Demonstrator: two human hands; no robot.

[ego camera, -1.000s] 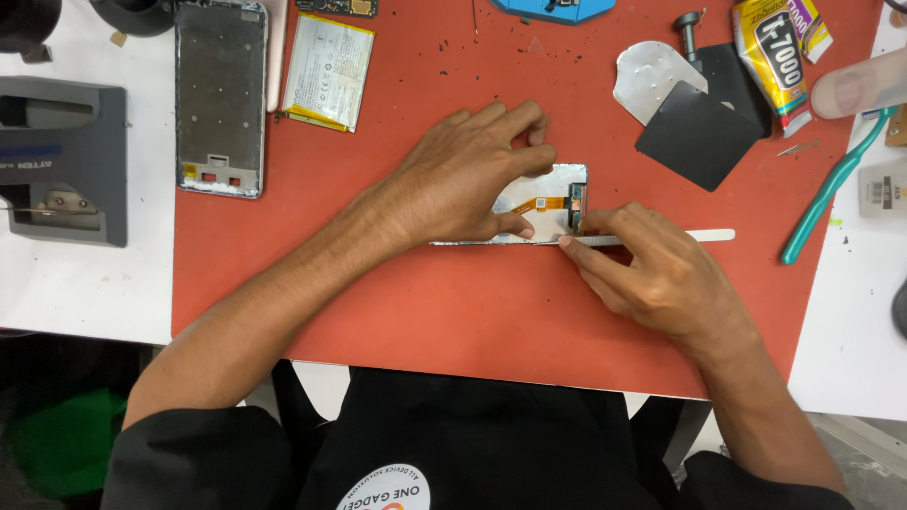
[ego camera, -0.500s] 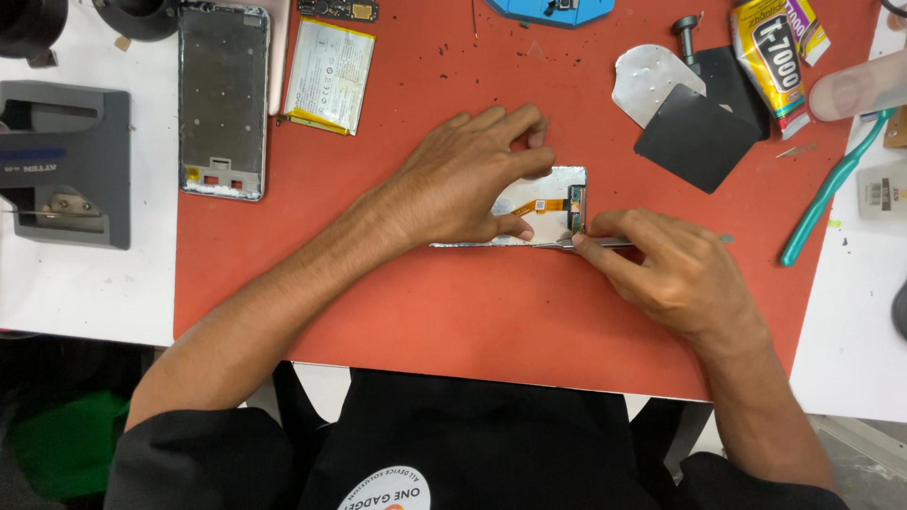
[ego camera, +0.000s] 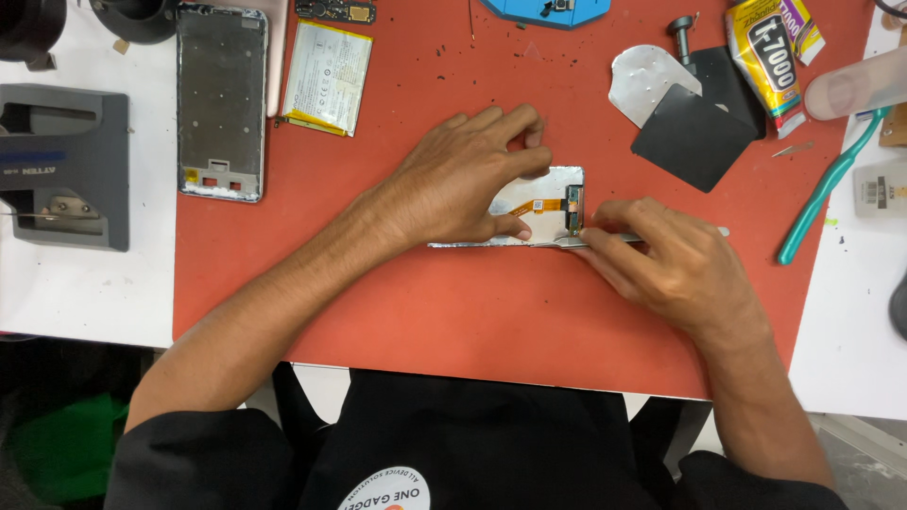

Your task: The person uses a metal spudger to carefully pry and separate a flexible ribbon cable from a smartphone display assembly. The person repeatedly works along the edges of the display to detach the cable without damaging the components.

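Red mat (ego camera: 453, 302) on white bench: left hand (ego camera: 453, 184) flat on phone screen (ego camera: 553, 189), right hand (ego camera: 675, 264) grips metal tool (ego camera: 567, 242).

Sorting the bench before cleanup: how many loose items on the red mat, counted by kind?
Phone parts: 4 (display panel, frame, battery, circuit board)
Sheets: 2 (silver, black)
Glue tube: 1
Metal tool: 1
Total: 8

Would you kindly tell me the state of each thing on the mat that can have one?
Screen panel: lying back side up, orange flex cable exposed, pinned by the left hand.
Metal tool: gripped in the right hand, tip at the panel's lower edge.
Phone frame: stripped, lying flat.
Battery: out of the phone, lying flat.
Glue tube: lying down; cap hidden.
Green tool: lying unused.
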